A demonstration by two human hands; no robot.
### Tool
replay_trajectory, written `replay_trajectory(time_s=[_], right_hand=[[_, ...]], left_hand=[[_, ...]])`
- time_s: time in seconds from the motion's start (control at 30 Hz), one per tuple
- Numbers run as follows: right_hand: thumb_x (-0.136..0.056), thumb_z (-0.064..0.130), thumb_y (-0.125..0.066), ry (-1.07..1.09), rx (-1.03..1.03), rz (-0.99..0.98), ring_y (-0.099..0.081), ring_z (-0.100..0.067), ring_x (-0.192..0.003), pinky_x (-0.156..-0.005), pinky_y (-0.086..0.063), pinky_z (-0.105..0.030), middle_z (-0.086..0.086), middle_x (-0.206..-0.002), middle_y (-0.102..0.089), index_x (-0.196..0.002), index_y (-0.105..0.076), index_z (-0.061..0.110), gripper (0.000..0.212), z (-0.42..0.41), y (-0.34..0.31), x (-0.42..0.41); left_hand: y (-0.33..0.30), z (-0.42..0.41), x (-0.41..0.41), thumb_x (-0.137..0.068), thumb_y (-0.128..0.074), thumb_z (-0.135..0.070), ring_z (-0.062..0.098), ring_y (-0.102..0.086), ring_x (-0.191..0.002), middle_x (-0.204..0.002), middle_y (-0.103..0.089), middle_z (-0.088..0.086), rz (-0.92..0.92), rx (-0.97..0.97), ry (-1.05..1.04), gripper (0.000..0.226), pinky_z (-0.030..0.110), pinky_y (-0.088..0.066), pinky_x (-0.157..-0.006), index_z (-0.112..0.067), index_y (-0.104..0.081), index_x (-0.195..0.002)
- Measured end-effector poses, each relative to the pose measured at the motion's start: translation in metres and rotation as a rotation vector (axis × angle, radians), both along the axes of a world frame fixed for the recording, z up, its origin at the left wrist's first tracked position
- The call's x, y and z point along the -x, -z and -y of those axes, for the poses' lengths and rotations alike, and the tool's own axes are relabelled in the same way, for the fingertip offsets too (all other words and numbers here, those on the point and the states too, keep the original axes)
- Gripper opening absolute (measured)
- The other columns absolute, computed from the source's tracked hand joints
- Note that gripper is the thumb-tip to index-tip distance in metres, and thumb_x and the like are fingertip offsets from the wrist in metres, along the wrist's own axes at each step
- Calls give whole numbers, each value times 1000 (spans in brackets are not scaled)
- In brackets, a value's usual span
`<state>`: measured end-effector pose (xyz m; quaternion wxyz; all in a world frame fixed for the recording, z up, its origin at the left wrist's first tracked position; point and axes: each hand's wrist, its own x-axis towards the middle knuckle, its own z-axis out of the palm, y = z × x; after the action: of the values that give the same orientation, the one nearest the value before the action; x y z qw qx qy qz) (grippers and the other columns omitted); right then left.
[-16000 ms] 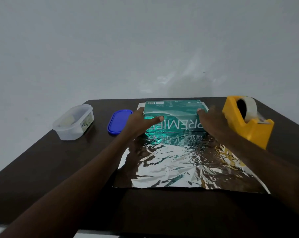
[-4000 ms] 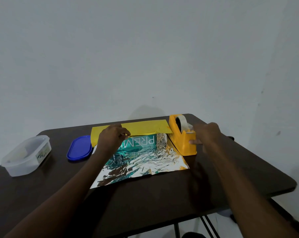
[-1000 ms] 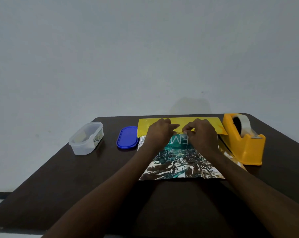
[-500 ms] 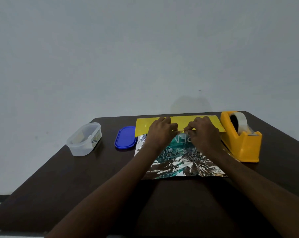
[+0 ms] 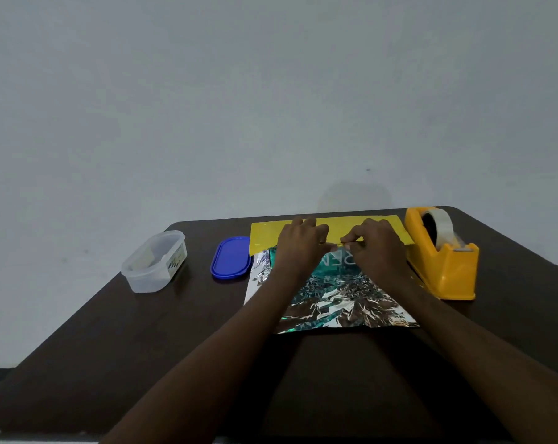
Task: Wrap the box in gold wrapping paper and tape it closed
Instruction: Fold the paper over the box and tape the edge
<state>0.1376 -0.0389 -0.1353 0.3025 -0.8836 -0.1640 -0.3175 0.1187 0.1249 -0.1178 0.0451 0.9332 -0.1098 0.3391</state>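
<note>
The teal box (image 5: 335, 262) lies on the gold wrapping paper, whose crinkled silver inner side (image 5: 332, 302) spreads toward me. The paper's far flap (image 5: 264, 235) is folded over the box top, gold side up. My left hand (image 5: 300, 248) rests on the flap's front edge over the box, holding it down. My right hand (image 5: 378, 248) pinches a small piece of clear tape at that edge, right beside my left fingertips. The yellow tape dispenser (image 5: 441, 254) stands right of the paper.
A blue plastic lid (image 5: 231, 257) lies left of the paper, and a clear plastic container (image 5: 155, 261) sits further left. All stand on a dark brown table (image 5: 143, 347) against a pale wall. The table's near half is bare dark wood.
Since four seconds ago my right hand left the dispenser and came to the flap edge with tape. Over the last second both hands stayed at the edge with only slight shifts.
</note>
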Motion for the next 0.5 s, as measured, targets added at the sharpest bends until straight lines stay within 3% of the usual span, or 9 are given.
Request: replay_trajectory(time_s=[0.23, 0.33, 0.43, 0.5], right_hand=[[-83, 9, -73, -54, -37, -6, -49, -22, -97, -69, -48, -39, 6, -89, -65, -96, -77, 23, 19, 3, 2, 7], [-84, 7, -70, -65, -17, 2, -48, -24, -98, -68, -49, -40, 4, -92, -66, -98, -76, 19, 20, 2, 4, 10], [-86, 6, -67, -83, -17, 1, -48, -24, -96, -67, -48, -40, 4, -92, -66, -98, -76, 19, 20, 5, 3, 11], [-86, 4, -64, -84, -19, 8, -48, -25, -95, -66, -48, -40, 5, -91, -66, -97, -76, 20, 23, 6, 2, 9]], left_hand=[[10, -10, -1, -77, -78, -28, 26, -56, -89, -91, -63, 2, 45, -95, 17, 20, 34, -35, -68, -20, -68, -92], [7, -13, 0, -81, -74, -33, 25, -58, -93, -97, -66, 2, 39, -100, 32, 23, 34, -39, -72, -22, -72, -101], [-2, -12, -3, -76, -77, -39, 27, -66, -79, -85, -70, 3, 56, -152, 1, 26, 32, -44, -64, -21, -77, -95], [-10, -7, -6, -77, -77, -37, 26, -65, -83, -89, -71, 3, 83, -159, 23, 28, 32, -43, -64, -20, -77, -98]])
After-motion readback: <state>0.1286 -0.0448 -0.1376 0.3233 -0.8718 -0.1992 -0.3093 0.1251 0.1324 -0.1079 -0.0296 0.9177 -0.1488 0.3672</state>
